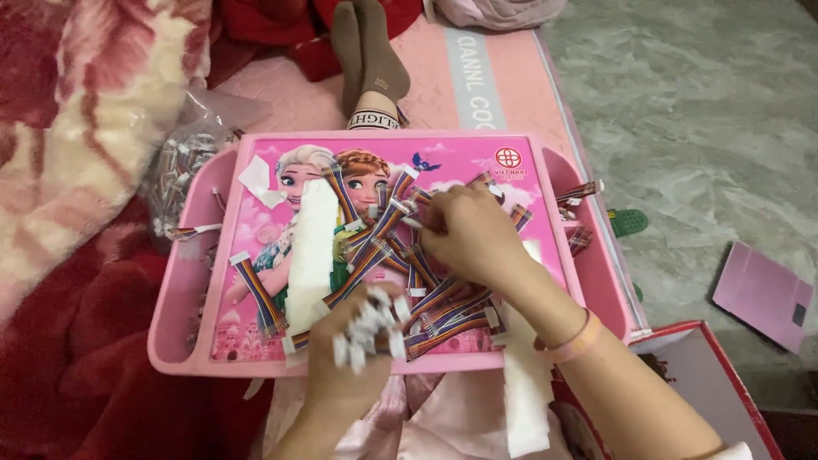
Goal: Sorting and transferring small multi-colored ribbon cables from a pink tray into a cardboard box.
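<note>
Your left hand (345,358) is closed around a bundle of light, floppy ribbon cables (368,328) by their white connectors near the pink tray's (183,341) front edge, while your right hand (469,234) pinches one from the pile (400,247) mid-tray.

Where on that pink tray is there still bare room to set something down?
Bare patches: the tray's left picture area, between the white strip and a lone cable, and its top edge. The middle, around the cable pile and both hands, is crowded.
</note>
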